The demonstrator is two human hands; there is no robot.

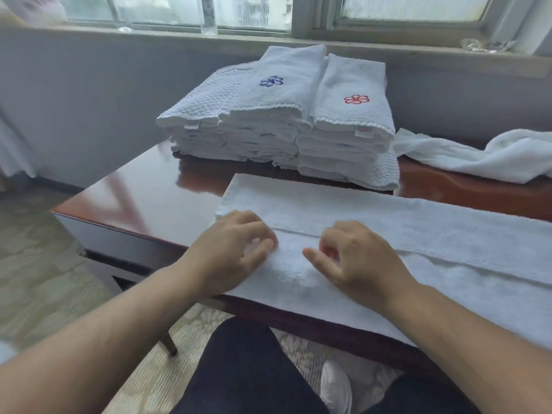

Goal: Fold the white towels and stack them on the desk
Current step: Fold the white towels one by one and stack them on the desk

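A long white towel (pixel 388 222) lies flat across the near edge of the dark red desk (pixel 143 189), its near flap folded over to a seam along the middle. My left hand (pixel 233 249) rests near the towel's left end, fingers curled and pinching the flap's edge. My right hand (pixel 355 258) sits a little to the right on the same seam, fingers curled on the cloth with the thumb pointing left. Behind it stand two piles of folded white towels, one topped with a blue flower mark (pixel 271 81), the other with a red one (pixel 356 99).
A crumpled unfolded white towel (pixel 478 156) lies at the back right of the desk. A drinking glass (pixel 209 22) and a glass dish (pixel 487 44) stand on the windowsill. The desk's left corner juts out over the carpet. My knees and a white shoe are below the desk edge.
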